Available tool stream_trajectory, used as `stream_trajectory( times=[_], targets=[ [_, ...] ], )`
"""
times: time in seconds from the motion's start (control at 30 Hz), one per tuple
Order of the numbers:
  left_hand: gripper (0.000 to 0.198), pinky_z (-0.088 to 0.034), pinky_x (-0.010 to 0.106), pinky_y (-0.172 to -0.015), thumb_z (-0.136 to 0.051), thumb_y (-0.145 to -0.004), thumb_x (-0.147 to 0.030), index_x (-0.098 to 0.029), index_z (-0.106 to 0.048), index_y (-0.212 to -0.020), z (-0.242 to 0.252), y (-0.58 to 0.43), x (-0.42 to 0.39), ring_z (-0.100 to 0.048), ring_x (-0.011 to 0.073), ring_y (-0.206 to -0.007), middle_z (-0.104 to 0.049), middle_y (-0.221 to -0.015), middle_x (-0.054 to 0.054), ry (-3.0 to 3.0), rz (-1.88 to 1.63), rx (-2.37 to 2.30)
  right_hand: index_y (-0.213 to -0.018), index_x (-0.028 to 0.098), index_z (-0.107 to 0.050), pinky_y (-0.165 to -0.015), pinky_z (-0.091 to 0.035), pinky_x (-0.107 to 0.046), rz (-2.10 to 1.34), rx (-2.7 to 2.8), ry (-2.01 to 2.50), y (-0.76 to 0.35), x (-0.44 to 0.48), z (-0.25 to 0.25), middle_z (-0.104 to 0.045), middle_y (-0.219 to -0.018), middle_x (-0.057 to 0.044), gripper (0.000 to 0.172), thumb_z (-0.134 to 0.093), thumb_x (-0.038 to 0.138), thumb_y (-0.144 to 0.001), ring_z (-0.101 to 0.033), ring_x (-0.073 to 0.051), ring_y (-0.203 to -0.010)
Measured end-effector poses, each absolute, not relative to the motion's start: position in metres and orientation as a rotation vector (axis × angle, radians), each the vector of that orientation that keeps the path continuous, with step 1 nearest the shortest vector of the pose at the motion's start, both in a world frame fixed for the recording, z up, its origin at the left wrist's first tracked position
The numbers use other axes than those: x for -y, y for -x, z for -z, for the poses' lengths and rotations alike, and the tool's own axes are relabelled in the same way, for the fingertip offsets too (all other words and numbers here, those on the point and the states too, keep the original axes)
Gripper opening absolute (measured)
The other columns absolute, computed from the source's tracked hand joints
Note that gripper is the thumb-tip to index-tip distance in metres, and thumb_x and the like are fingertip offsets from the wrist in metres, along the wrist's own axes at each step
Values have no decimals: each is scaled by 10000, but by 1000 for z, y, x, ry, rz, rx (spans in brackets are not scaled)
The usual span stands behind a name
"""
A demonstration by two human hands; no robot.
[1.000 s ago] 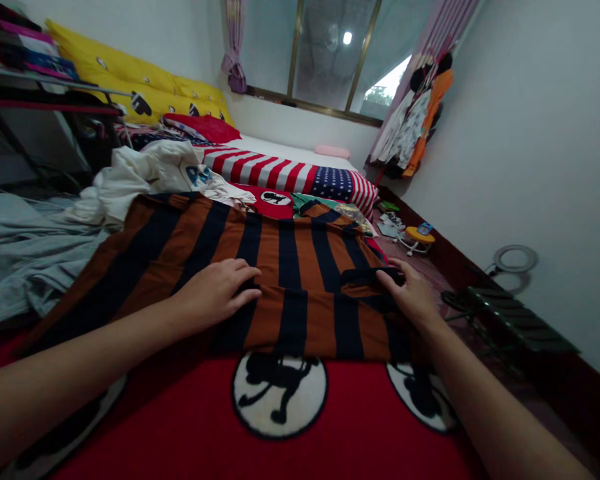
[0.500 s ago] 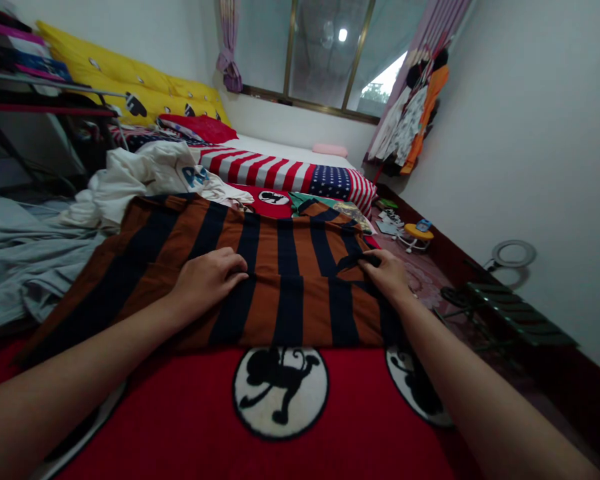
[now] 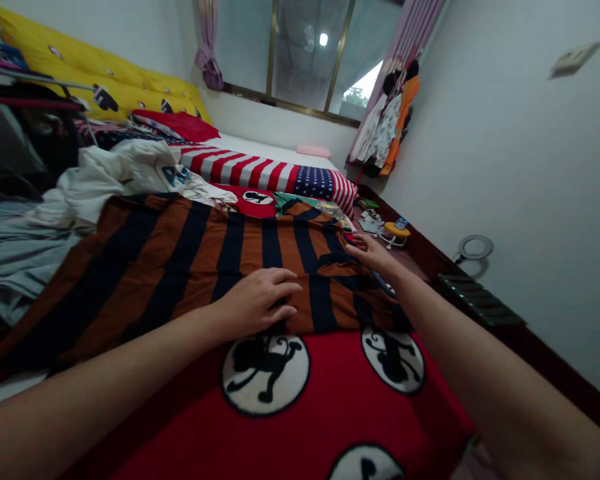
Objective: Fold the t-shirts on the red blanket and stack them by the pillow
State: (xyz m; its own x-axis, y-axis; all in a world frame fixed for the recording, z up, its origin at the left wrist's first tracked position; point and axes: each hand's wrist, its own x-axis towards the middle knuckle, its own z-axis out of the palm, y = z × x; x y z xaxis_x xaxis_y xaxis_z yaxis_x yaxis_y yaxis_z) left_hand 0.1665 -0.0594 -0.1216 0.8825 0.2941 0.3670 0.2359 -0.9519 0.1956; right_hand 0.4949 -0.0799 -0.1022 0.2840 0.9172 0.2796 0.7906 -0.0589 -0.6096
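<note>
brown-and-navy striped cloth garment, spread on red fleece blanket with white monkey circles, near the bed's right edge; left hand open, flat on the cloth; right hand curled at its far corner, grip unclear.

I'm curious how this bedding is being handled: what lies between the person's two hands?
In the head view, brown-and-navy striped cloth fills the stretch between the left hand and the right hand.

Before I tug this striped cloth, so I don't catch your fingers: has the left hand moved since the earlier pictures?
Yes: the left hand has shifted rightward, judged against the white monkey circle on the red blanket, and now sits almost straight above it.
</note>
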Motion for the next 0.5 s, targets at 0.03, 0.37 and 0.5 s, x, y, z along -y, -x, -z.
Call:
stream_trajectory(
  times=[0.03,0.37,0.5],
  targets=[
    [418,-398,414,-1046,-543,-907,-418,-221,-580,-1274,124,-173,66,-494,257,-1243,-516,-1370,110,-2879,-558,-356,-1174,152,-586,-841,-509,-329,-253,1482,1810,-500,91,96,-638,-1191,-124,476,-604,457,-808,-625,-205,-1013],
    [251,-407,398,-1011,-614,-868,-293,-259,-689,-1105,161,-186,77,-528,240,-1182,-566,-1282,87,-2718,-626,-239,-753,139,-683,-587,-454,-282,-334,1196,2141,-526,239,127,-680,-691,-66,437,-642,571,-703,-602,-181,-631],
    [155,-454,274,-818,-571,-893,-241,-237,-715,-951,156,-187,81,-575,172,-944,-628,-1005,48,-2715,-687,-216,-721,154,-661,-571,-436,-263,-365,1212,2089,-522,254,143,-664,-679,-45,390,-705,536,-655,-589,-170,-628]
  ],
)
